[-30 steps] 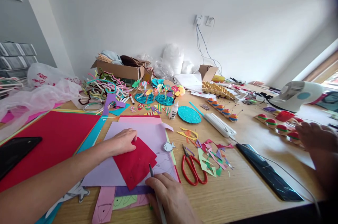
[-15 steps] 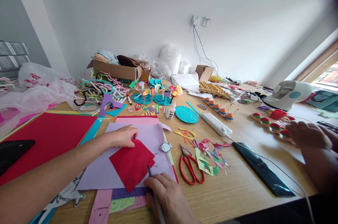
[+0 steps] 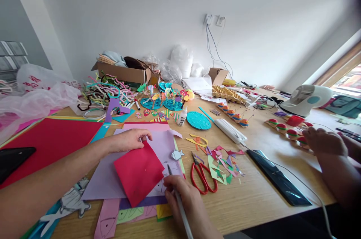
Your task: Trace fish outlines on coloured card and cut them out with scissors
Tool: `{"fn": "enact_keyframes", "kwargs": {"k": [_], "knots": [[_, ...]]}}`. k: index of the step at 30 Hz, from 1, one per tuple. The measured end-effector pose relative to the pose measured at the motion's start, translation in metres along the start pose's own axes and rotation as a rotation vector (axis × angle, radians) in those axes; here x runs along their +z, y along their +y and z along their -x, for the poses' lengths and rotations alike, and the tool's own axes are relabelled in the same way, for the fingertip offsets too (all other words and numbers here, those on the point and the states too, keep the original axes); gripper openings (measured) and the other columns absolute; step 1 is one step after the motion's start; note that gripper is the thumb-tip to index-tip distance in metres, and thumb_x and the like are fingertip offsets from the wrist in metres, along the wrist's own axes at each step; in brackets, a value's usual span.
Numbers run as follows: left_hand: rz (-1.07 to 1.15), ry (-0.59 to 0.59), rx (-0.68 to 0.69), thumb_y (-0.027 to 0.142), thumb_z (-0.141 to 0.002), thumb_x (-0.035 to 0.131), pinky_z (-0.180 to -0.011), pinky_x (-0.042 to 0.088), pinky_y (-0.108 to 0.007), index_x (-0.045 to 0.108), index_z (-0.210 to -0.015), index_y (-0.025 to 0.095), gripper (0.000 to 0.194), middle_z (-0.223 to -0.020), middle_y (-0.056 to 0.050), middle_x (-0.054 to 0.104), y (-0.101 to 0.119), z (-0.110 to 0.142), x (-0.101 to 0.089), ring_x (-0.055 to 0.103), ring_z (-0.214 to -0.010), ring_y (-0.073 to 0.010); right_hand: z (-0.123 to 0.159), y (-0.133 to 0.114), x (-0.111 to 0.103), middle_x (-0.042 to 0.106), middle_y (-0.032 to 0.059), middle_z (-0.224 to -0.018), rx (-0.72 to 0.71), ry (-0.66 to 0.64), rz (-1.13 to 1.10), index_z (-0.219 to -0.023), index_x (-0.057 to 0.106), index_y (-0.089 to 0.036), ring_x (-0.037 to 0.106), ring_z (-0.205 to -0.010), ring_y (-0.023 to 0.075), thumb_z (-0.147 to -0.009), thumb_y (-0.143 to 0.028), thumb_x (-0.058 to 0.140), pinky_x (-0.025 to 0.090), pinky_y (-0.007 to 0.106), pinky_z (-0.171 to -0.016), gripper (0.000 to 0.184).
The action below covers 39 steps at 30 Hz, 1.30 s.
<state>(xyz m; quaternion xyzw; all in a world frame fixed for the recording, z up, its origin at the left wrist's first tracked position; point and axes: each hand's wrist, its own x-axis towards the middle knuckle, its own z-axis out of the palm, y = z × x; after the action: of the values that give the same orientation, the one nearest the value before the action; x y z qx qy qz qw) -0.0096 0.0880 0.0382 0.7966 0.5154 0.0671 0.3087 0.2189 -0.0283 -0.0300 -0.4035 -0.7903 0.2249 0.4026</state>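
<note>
My left hand [image 3: 132,140] pinches the top corner of a red paper square [image 3: 139,174], which is tilted up a little over a lilac sheet [image 3: 101,179]. In my right hand [image 3: 187,197] is a slim grey pen [image 3: 180,207], its dark tip pointing up and away beside the red paper's right corner. Pencilled fish outlines show on the lilac sheet near the pen. A small cut-out paper fish [image 3: 176,155] lies just above them. Below the sheet's front edge, pink paper [image 3: 107,218] and green paper with drawn fish stick out.
Red-handled scissors [image 3: 203,175] lie right of my right hand, beside paper scraps [image 3: 224,164]. Farther back are a glue bottle [image 3: 182,116] and a blue disc [image 3: 199,120]. A black phone [image 3: 17,162] lies left on red sheets. Another person's hands [image 3: 324,142] are at the right.
My left hand has lifted the red paper slightly off the lilac sheet. My right hand has moved right with the pen, away from the red paper, uncovering more of the drawn fish.
</note>
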Motion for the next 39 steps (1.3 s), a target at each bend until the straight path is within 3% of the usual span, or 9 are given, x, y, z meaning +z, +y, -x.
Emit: {"fn": "enact_keyframes", "kwargs": {"k": [3,6,12,17,20,24,28,32,39], "knots": [[0.063,-0.026,0.055,0.010,-0.071,0.047,-0.069,0.044,-0.025,0.059,-0.105,0.018,0.037,-0.094,0.000,0.061,0.008,0.005,-0.010,0.057,-0.081,-0.0158,-0.009,-0.001,-0.010,0.067,0.0051,-0.080,0.101,0.101,-0.009,-0.096,0.056,-0.019,0.064,-0.070,0.0160,-0.078,-0.014,0.048,0.050,0.023,-0.063,0.020],[0.092,-0.053,0.100,0.014,-0.068,0.045,-0.069,0.041,-0.023,0.060,-0.105,0.019,0.040,-0.088,0.001,0.059,0.017,0.009,-0.018,0.054,-0.081,-0.0159,-0.023,-0.007,-0.017,0.068,0.0065,-0.087,0.208,0.100,-0.107,-0.099,0.054,-0.019,0.066,-0.077,0.0169,-0.078,-0.017,0.051,0.052,0.024,-0.067,0.021],[0.095,-0.114,0.139,0.016,-0.065,0.048,-0.065,0.038,-0.023,0.062,-0.105,0.020,0.042,-0.084,0.001,0.056,0.031,0.007,-0.018,0.051,-0.077,-0.0157,-0.034,-0.007,0.006,0.063,0.0021,-0.090,0.327,0.085,-0.311,-0.098,0.050,-0.021,0.059,-0.054,0.0094,-0.070,-0.014,0.051,0.044,0.018,-0.047,0.029],[0.121,-0.131,0.099,0.022,-0.069,0.049,-0.067,0.039,-0.024,0.056,-0.115,0.021,0.046,-0.093,-0.001,0.056,0.025,0.006,-0.012,0.051,-0.080,-0.0168,-0.036,-0.004,0.016,0.054,-0.0052,-0.064,0.363,0.050,-0.231,-0.091,0.051,-0.021,0.050,-0.048,0.0094,-0.064,-0.009,0.049,0.039,0.019,-0.047,0.029],[0.137,-0.161,0.042,0.033,-0.076,0.046,-0.059,0.038,-0.024,0.047,-0.126,0.021,0.051,-0.085,0.000,0.053,0.013,0.011,-0.012,0.050,-0.071,-0.0161,-0.038,-0.006,0.014,0.054,-0.0053,-0.065,0.390,0.046,-0.248,-0.095,0.049,-0.021,0.050,-0.047,0.0094,-0.066,-0.009,0.047,0.039,0.019,-0.046,0.032],[0.114,-0.230,-0.005,0.029,-0.071,0.049,-0.057,0.039,-0.023,0.044,-0.129,0.018,0.059,-0.079,0.002,0.050,-0.003,0.020,-0.008,0.052,-0.068,-0.0164,-0.036,-0.004,0.017,0.059,-0.0006,-0.078,0.387,0.091,-0.143,-0.095,0.052,-0.020,0.050,-0.052,0.0093,-0.065,-0.007,0.047,0.039,0.019,-0.047,0.033],[0.032,-0.208,-0.032,0.021,-0.065,0.049,-0.061,0.040,-0.025,0.048,-0.127,0.018,0.062,-0.078,0.002,0.050,-0.008,0.026,0.001,0.052,-0.073,-0.0185,-0.033,-0.002,0.023,0.062,0.0041,-0.088,0.304,0.107,-0.012,-0.099,0.055,-0.018,0.056,-0.064,0.0131,-0.068,-0.005,0.047,0.044,0.022,-0.056,0.035],[-0.037,-0.162,-0.058,0.019,-0.065,0.047,-0.066,0.041,-0.026,0.048,-0.128,0.018,0.063,-0.087,-0.002,0.056,-0.004,0.029,0.006,0.055,-0.081,-0.0209,-0.034,-0.004,0.019,0.064,0.0059,-0.091,0.190,0.052,0.103,-0.103,0.057,-0.018,0.060,-0.070,0.0157,-0.069,-0.002,0.046,0.046,0.024,-0.062,0.039],[-0.105,-0.119,-0.051,0.015,-0.065,0.047,-0.066,0.043,-0.024,0.051,-0.125,0.019,0.061,-0.089,-0.002,0.063,-0.007,0.029,0.013,0.060,-0.080,-0.0200,-0.033,-0.004,0.009,0.067,0.0094,-0.099,0.161,-0.059,0.287,-0.106,0.059,-0.017,0.066,-0.077,0.0209,-0.075,-0.004,0.049,0.047,0.026,-0.063,0.035]]}}
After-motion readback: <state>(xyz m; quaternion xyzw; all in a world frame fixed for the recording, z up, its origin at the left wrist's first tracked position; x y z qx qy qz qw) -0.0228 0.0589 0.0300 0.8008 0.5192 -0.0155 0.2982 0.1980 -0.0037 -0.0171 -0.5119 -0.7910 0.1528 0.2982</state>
